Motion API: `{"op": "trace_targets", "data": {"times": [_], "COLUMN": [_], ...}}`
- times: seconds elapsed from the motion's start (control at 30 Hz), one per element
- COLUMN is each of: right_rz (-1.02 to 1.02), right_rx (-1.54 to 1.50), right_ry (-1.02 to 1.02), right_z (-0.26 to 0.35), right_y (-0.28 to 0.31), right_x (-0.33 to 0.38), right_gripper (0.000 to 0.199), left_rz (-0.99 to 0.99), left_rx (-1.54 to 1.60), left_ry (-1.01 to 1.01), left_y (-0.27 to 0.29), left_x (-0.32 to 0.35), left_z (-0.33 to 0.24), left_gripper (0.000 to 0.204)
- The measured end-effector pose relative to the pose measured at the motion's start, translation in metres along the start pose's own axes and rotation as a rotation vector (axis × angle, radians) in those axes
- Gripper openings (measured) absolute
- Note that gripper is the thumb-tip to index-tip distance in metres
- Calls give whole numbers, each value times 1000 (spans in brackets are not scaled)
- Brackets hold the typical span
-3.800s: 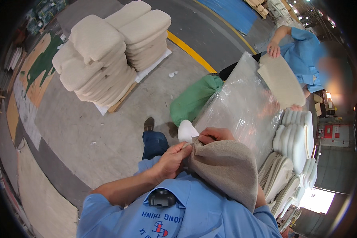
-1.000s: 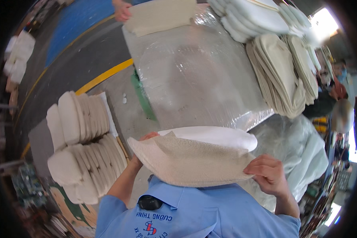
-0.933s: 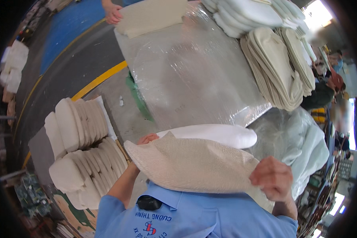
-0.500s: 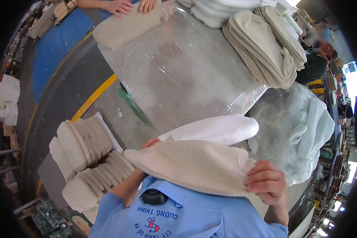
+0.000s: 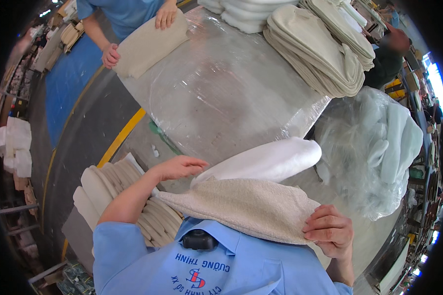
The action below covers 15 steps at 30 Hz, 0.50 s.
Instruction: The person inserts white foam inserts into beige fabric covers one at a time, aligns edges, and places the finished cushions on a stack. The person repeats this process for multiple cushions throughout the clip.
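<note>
A beige textured fabric cover (image 5: 246, 206) lies across the front of my chest, its narrow end to the left. My right hand (image 5: 331, 230) grips its right end, thumb and fingers closed on the cloth. Just beyond it lies a smooth white padded cushion insert (image 5: 266, 160), its left end close behind the cover; whether they are joined there is hidden. My left hand (image 5: 179, 167) is off the cloth, fingers stretched out to the right, near the insert's left end.
A plastic-covered table (image 5: 216, 93) stands ahead, with stacked beige covers (image 5: 315, 49) and white padding (image 5: 256, 12) at its far right. Another person's hands (image 5: 111, 55) hold a beige piece (image 5: 152, 44) at far left. Stacked beige cushions (image 5: 157, 221) lie left; a clear plastic bag (image 5: 364, 152) of white inserts sits right.
My left hand has come out from behind the cover's left part and now shows above it. The other person's hands have moved apart along their beige piece. My right hand keeps its grip.
</note>
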State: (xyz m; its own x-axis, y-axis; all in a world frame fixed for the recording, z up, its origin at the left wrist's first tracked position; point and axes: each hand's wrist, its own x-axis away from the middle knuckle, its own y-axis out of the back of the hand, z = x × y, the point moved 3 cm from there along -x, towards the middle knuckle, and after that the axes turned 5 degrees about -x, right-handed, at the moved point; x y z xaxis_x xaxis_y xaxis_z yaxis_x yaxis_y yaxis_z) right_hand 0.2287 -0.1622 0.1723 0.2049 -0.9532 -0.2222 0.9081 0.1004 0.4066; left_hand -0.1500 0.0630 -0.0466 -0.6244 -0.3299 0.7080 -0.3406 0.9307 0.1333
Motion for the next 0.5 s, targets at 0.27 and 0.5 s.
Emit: {"op": "trace_targets", "data": {"times": [0.27, 0.5], "right_rz": [-6, 27], "right_rx": [32, 82], "right_ry": [42, 33], "right_z": [2, 22], "right_y": [0, 3], "right_x": [8, 15], "right_gripper": [13, 18], "left_rz": [178, -198], "left_rx": [-122, 82], "left_ry": [-137, -248], "left_y": [-27, 0], "left_x": [-10, 10], "left_z": [-36, -20], "left_gripper": [23, 8]}}
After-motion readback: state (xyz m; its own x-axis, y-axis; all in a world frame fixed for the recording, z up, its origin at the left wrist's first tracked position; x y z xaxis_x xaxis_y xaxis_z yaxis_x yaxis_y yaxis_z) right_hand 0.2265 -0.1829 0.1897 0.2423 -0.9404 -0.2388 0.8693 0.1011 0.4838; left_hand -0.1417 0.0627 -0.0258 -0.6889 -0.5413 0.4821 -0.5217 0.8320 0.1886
